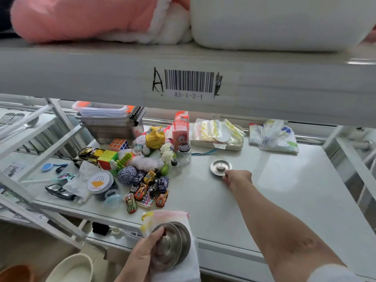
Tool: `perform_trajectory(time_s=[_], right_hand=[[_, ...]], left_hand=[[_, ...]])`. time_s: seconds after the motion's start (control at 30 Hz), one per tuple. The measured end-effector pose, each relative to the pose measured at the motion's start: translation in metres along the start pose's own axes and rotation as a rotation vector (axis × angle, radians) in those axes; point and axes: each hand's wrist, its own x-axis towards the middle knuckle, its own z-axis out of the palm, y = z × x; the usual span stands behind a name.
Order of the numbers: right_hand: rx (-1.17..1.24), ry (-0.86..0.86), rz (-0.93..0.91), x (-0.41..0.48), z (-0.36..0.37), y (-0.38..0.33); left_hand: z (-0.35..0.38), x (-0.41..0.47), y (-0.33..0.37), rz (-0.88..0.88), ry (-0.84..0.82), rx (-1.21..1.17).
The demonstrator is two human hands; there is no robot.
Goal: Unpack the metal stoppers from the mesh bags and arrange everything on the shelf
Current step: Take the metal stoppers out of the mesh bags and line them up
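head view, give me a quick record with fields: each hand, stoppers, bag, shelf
right hand: fingers at the edge of one metal stopper lying on the shelf
left hand: holds two metal stoppers against a white mesh bag
stoppers on shelf: one
shelf left side: toy cars, puzzle cubes, other small items
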Motion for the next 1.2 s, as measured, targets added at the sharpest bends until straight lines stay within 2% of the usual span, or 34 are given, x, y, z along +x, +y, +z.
perform_trajectory(time_s=[0.3,0.53,0.6,0.67,0.73,0.8,0.83,0.9,0.97,1.07,1.2], right_hand=[[-0.018,0.037,-0.009,0.007,0.005,-0.005],[0.118,0.022,0.026,0.005,-0.012,0.0],[0.215,-0.043,0.038,-0.02,-0.017,0.004],[0.245,-0.246,-0.012,-0.062,-0.026,0.016],[0.124,-0.509,-0.139,-0.111,-0.048,0.035],[-0.12,-0.688,-0.294,-0.152,-0.075,0.055],[-0.257,-0.725,-0.386,-0.167,-0.087,0.064],[-0.488,-0.694,-0.552,-0.186,-0.102,0.077],[-0.566,-0.616,-0.615,-0.189,-0.109,0.084],[-0.495,-0.553,-0.534,-0.187,-0.114,0.086],[-0.265,-0.642,-0.326,-0.183,-0.121,0.085]], left_hand=[[0.009,-0.004,-0.001,0.003,-0.001,0.016],[0.022,-0.002,-0.002,-0.024,-0.065,0.001],[0.026,-0.002,-0.002,-0.023,-0.075,-0.007],[0.029,0.001,-0.004,-0.023,-0.072,-0.026],[0.035,0.002,-0.006,-0.018,-0.057,-0.04],[0.04,0.007,-0.009,-0.016,-0.039,-0.021],[0.043,0.009,-0.011,-0.024,-0.031,-0.004],[0.051,0.009,-0.013,-0.047,-0.025,0.008],[0.056,0.011,-0.019,-0.076,-0.034,0.017],[0.06,0.01,-0.023,-0.139,-0.095,-0.002],[0.058,0.007,-0.019,-0.314,-0.183,-0.143]])
